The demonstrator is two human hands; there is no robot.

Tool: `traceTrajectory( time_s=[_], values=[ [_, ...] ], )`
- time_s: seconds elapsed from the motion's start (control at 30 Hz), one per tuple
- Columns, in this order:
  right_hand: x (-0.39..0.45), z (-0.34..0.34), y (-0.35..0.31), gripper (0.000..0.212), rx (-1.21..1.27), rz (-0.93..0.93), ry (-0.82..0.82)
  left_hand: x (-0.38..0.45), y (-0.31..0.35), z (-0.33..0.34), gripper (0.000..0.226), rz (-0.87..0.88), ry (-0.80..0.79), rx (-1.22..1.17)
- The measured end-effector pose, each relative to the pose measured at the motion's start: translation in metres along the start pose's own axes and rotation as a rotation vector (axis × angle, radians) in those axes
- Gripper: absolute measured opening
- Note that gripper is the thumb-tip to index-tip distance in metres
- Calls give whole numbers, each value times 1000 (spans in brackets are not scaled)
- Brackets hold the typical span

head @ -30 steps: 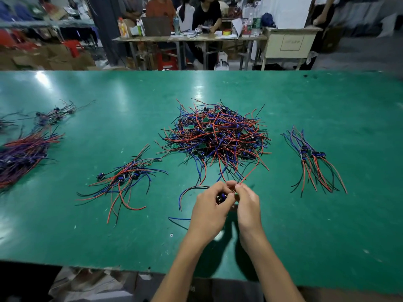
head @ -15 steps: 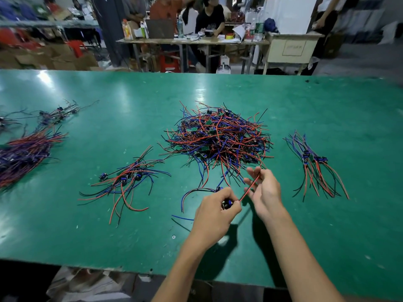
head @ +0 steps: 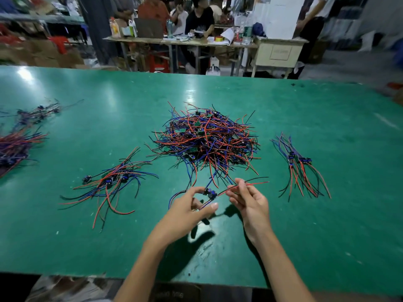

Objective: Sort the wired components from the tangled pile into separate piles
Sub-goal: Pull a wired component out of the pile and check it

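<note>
A tangled pile [head: 207, 140] of red, blue and black wired components lies mid-table. Just in front of it, my left hand [head: 189, 208] pinches the blue wire end of one wired component [head: 209, 192], whose small dark body hangs between my hands. My right hand [head: 248, 197] pinches that component's red and black wires, which stick out to the right. A sorted pile [head: 109, 182] lies to the left of my hands, and a smaller sorted pile [head: 298, 166] lies to the right.
The green table [head: 327, 225] fills the view, its near edge just below my forearms. More wire bundles [head: 15, 144] lie at the far left edge. Beyond the table's far edge, people sit at a cluttered bench [head: 181, 40].
My hands first drew apart and stretched the component's red wire. Now my right hand has come back nearer, pinching the red and black wires, and my left hand has shifted to the blue wire.
</note>
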State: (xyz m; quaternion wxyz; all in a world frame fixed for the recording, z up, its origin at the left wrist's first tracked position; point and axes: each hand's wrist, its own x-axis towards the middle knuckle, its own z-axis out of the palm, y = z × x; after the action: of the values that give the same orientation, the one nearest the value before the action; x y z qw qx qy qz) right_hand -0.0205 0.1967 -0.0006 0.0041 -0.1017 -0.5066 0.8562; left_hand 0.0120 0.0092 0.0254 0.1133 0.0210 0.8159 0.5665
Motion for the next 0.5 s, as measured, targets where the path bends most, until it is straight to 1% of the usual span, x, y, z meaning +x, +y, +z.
traceTrajectory(
  time_s=[0.03,0.1,0.13,0.2,0.3,0.37,0.4,0.5],
  values=[
    [1,-1,0,28,40,4,22,-2,-3,-5,34,18,17,10],
    [2,-4,0,24,105,9,46,-5,-9,-16,13,63,72,72],
    [2,-5,0,23,124,12,47,-6,-12,-19,11,83,100,97],
    [0,-4,1,23,128,16,36,-9,-15,-23,16,86,144,90],
    [-2,-3,0,27,119,15,20,-11,-18,-22,14,108,219,84],
    [-3,-4,0,31,129,8,6,-12,-18,-21,9,182,314,120],
    [-3,-5,0,32,139,5,-3,-13,-17,-20,11,233,350,142],
    [-4,-7,0,27,172,1,-27,-17,-22,-16,29,375,425,283]
  ],
)
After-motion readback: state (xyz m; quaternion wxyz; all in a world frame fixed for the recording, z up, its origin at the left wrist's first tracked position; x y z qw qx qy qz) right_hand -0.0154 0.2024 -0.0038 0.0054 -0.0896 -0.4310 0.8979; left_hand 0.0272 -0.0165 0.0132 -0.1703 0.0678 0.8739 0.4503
